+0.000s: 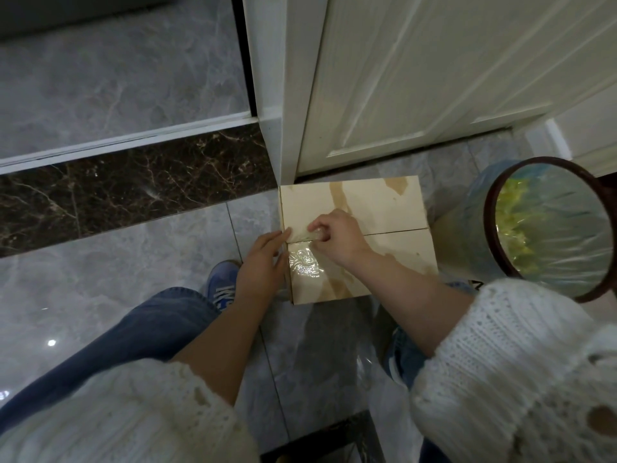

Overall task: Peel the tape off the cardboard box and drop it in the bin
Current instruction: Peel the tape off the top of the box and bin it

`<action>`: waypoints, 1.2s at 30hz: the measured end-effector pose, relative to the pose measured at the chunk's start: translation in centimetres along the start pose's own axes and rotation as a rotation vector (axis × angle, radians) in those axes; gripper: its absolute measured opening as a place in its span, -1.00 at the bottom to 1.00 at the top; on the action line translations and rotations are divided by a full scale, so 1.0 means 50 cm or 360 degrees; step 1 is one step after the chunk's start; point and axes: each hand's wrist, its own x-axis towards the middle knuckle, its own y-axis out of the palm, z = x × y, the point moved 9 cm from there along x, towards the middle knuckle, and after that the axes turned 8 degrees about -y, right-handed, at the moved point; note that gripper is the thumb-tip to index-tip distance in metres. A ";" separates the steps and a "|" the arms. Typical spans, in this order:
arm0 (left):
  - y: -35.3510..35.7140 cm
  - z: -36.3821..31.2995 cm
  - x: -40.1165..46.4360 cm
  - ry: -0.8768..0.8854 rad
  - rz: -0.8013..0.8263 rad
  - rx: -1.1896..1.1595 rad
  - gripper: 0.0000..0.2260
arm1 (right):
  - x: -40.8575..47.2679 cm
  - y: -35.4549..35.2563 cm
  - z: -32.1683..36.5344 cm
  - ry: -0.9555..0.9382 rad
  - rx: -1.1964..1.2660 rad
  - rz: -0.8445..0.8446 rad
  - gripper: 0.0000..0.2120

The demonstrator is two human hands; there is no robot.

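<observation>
A closed cardboard box [384,202] lies on the floor by the door, with torn brown patches on its top. Clear tape [305,262] shines over its near left part and runs up over the centre seam. My right hand [337,237] has its fingers curled at the seam and pinches the tape's loose end there. My left hand [263,262] rests with straight fingers against the box's left edge, steadying it. The bin [494,228], lined with a clear bag and holding yellowish wads, stands just right of the box.
A white door [417,78] and its frame [270,95] rise right behind the box. A dark marble threshold [133,185] crosses the grey tile floor to the left. My knees in jeans and a blue shoe [222,285] are close below the box.
</observation>
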 end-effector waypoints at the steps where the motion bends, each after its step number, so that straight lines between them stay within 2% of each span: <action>1: 0.001 0.000 0.000 -0.0001 0.0003 0.0018 -0.59 | -0.001 -0.001 0.002 -0.0015 0.0015 -0.0032 -0.76; 8: 0.010 0.020 0.005 -0.0021 0.0019 0.0069 -0.55 | -0.006 -0.005 0.015 -0.0144 -0.0060 -0.0106 -0.95; 11: 0.012 0.024 0.009 -0.0091 0.0028 0.0061 -0.56 | -0.012 -0.004 0.026 -0.0174 -0.0149 -0.0054 -0.91; 18: 0.010 0.035 0.028 -0.0263 0.0075 0.0014 -0.60 | -0.032 0.009 0.018 0.0006 -0.0041 -0.0070 -0.90; 23: 0.007 0.038 0.027 -0.0300 0.0059 -0.0059 -0.61 | -0.064 0.004 0.035 -0.0190 0.0134 -0.0217 -0.92; 27: 0.006 0.035 0.024 -0.0272 0.0044 -0.0048 -0.61 | -0.094 0.000 0.032 -0.0358 -0.0111 -0.0315 -0.97; 31: 0.007 0.033 0.025 -0.0265 0.0051 0.0006 -0.61 | -0.084 0.007 0.029 -0.0307 -0.0032 -0.0247 -0.98; 36: 0.011 0.037 0.028 -0.0285 0.0077 0.0003 -0.61 | -0.079 0.021 0.038 -0.0191 0.0091 -0.0210 -0.89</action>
